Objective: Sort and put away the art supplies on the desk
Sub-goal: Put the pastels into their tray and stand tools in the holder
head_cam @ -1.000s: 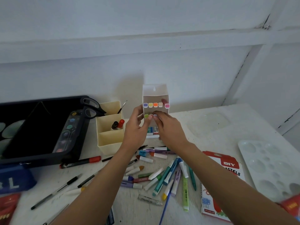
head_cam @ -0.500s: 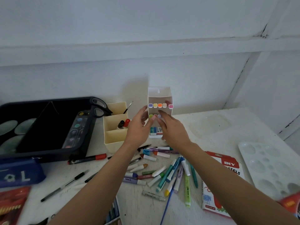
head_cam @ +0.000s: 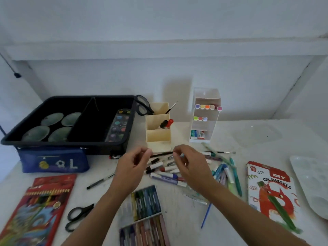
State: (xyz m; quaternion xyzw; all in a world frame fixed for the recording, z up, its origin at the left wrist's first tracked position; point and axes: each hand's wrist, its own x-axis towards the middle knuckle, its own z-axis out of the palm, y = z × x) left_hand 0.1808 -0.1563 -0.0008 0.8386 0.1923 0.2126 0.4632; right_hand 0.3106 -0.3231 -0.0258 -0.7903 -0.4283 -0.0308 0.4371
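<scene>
Left hand (head_cam: 131, 166) and right hand (head_cam: 190, 164) hover at frame centre, fingers loosely curled, each grip released and empty, above scattered markers (head_cam: 165, 178) on the white surface (head_cam: 179, 219). A clear marker rack (head_cam: 204, 126) stands just above, right of centre.

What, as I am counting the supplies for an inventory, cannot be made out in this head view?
All in the head view.
Left hand and right hand: motion blur hides whether either pinches anything.
Marker pile: partly covered by both hands.
White palette: cut off by the right edge.
Pencil box: cut off at the lower left corner.
Packets on the white rack's bottom shelf: too small to read.
</scene>
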